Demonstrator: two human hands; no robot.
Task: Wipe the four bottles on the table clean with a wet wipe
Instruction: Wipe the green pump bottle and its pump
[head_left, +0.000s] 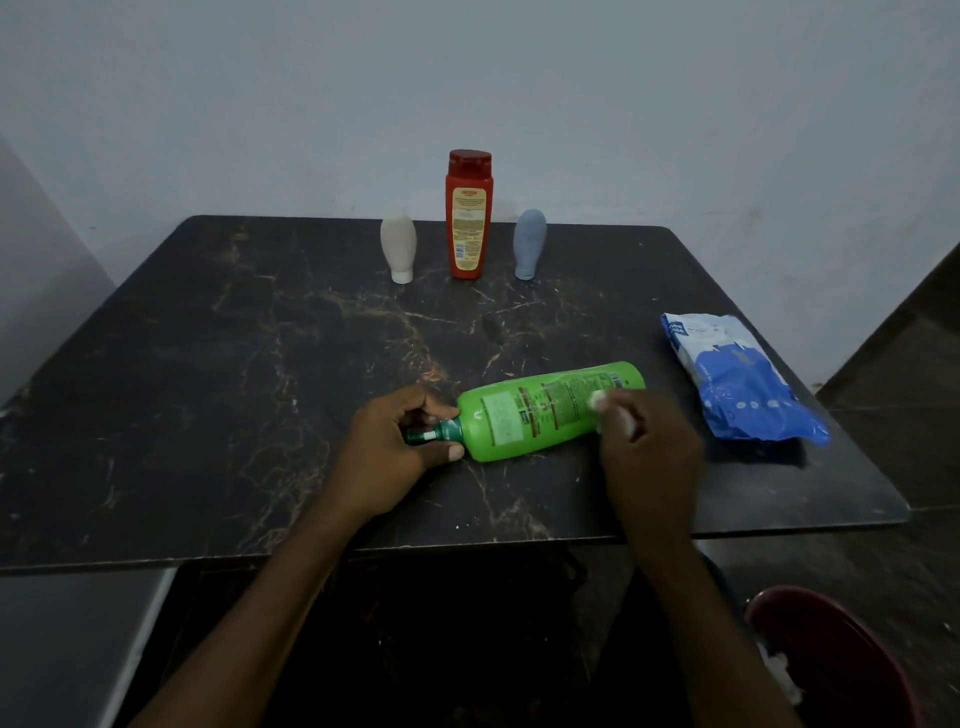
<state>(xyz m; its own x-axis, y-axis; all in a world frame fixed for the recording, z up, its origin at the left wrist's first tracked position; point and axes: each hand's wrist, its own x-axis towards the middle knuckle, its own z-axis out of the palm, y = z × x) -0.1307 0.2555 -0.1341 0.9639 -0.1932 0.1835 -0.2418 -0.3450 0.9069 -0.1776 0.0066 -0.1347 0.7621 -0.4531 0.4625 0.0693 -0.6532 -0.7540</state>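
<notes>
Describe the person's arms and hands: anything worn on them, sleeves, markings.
Two bare human hands, the left hand and the right hand: no gloves, rings, watch or bracelets show. The left forearm and right forearm are bare down to the picture's lower edge; no sleeve is in view.

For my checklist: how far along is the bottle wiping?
Done: a wet wipe is out, nothing else provably finished. In hand: the green bottle lies on its side, left hand holding its neck, right hand rubbing the wipe on it. Left: the red bottle, white bottle and blue bottle stand at the back; whether already wiped cannot be told.
</notes>
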